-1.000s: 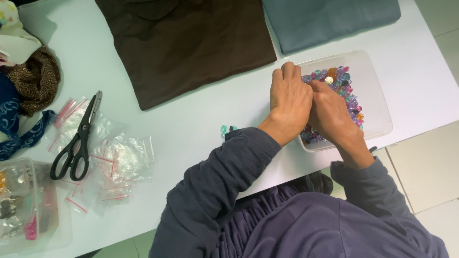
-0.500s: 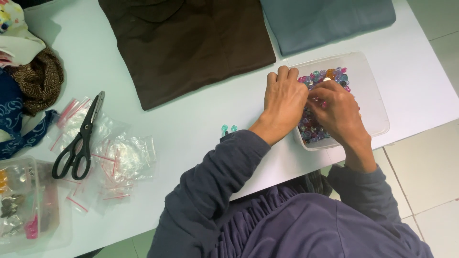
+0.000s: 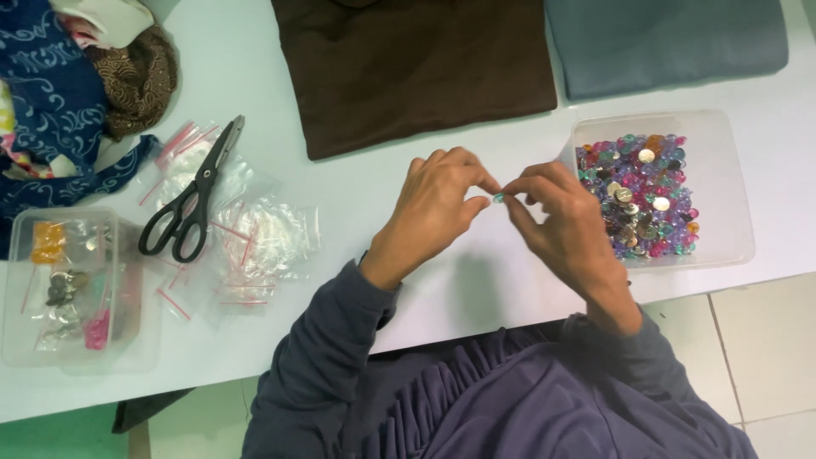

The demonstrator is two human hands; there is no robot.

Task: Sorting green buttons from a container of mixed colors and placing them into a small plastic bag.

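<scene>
Over a white bench [image 3: 476, 280], I watch the left hand [image 3: 433, 208] and right hand [image 3: 565, 225] meet above the bare surface, fingertips drawn narrow and pinched together on a tiny teal bead [image 3: 498, 197] held between them. Which hand bears most of the grip I cannot tell; both touch the bead.

Just right of the right hand sits a clear plastic tray [image 3: 731, 187] filled with a heap of mixed beads [image 3: 637, 195] in pink, purple, teal and gold. The bead in the fingers is outside that tray, held above the bench just beside its left wall.

At the far edge lie a folded brown cloth [image 3: 408, 68] and, beside it, a folded grey-blue cloth [image 3: 671, 42]. Well to the left, black-handled scissors [image 3: 187, 204] rest on a scatter of small clear zip bags [image 3: 255, 246]. A clear lidded box [image 3: 72, 289] of small parts stands at the bench's left edge, with patterned blue and brown fabrics [image 3: 59, 102] heaped behind it. Grey-blue sleeves cover both forearms.
</scene>
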